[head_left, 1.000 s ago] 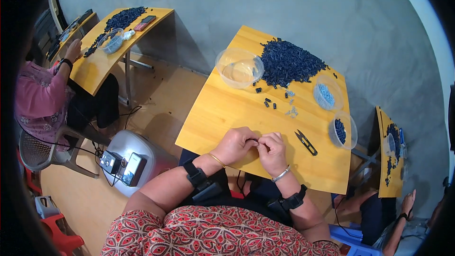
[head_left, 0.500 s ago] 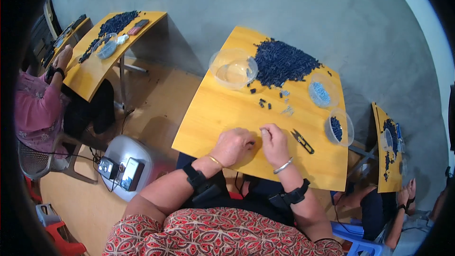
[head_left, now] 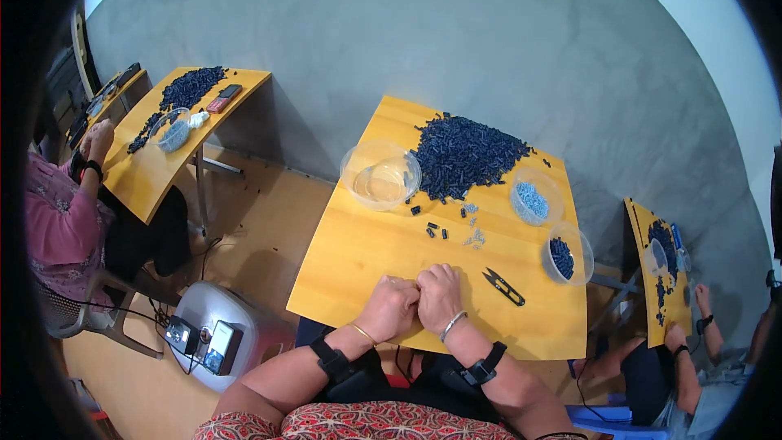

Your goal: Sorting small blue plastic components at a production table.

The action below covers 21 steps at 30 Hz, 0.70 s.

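My left hand (head_left: 391, 307) and my right hand (head_left: 440, 295) meet over the table's near edge, fingers curled and pressed together. Whatever is pinched between them is hidden by the fingers. To the right of my right hand lies a pair of black thread snips (head_left: 504, 287), its blades pointing away to the left. Beyond the hands are several loose small dark pieces (head_left: 432, 231) and a scatter of tiny pale blue-grey pieces (head_left: 476, 237). A large heap of short dark-blue pieces (head_left: 468, 155) covers the far part of the table.
A clear tub (head_left: 352, 179) stands left of the heap. On the right are a tub of light-blue bits (head_left: 532, 200) and a tub of dark pieces (head_left: 561, 257). Co-workers sit at the left table (head_left: 151, 171) and the right table (head_left: 654, 301). Devices rest on a grey stool (head_left: 252, 322).
My hands, apart half a second ago, have come together; a small dark bit seen then at my left fingers is now hidden. The view has tilted, so the table appears lower.
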Tool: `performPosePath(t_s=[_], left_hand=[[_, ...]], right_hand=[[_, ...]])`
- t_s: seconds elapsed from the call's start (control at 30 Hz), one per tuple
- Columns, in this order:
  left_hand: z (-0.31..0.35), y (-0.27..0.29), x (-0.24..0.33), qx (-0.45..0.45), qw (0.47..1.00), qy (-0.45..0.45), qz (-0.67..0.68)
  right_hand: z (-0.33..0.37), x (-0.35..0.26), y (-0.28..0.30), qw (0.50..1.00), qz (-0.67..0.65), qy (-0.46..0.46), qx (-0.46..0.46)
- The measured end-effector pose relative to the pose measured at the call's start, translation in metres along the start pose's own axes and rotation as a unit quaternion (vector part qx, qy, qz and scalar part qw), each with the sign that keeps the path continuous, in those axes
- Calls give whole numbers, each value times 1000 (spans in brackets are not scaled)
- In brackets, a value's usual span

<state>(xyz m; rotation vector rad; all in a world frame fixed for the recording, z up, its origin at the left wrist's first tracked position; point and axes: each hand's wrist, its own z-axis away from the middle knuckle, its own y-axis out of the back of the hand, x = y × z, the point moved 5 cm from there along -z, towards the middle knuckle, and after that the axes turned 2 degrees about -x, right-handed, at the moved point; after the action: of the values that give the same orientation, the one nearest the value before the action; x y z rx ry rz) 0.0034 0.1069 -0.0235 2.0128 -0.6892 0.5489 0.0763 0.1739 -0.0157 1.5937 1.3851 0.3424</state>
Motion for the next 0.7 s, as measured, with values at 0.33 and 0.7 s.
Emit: performPosePath(t_s=[0.33,0.7], left_hand=[[-2,-1,-2,16,999,-5,43],[-7,11,5,26,999,6,27]], right_hand=[[-1,0,-1,999,21,-19,-39],[-7,-3,1,997,40,-18,-60]])
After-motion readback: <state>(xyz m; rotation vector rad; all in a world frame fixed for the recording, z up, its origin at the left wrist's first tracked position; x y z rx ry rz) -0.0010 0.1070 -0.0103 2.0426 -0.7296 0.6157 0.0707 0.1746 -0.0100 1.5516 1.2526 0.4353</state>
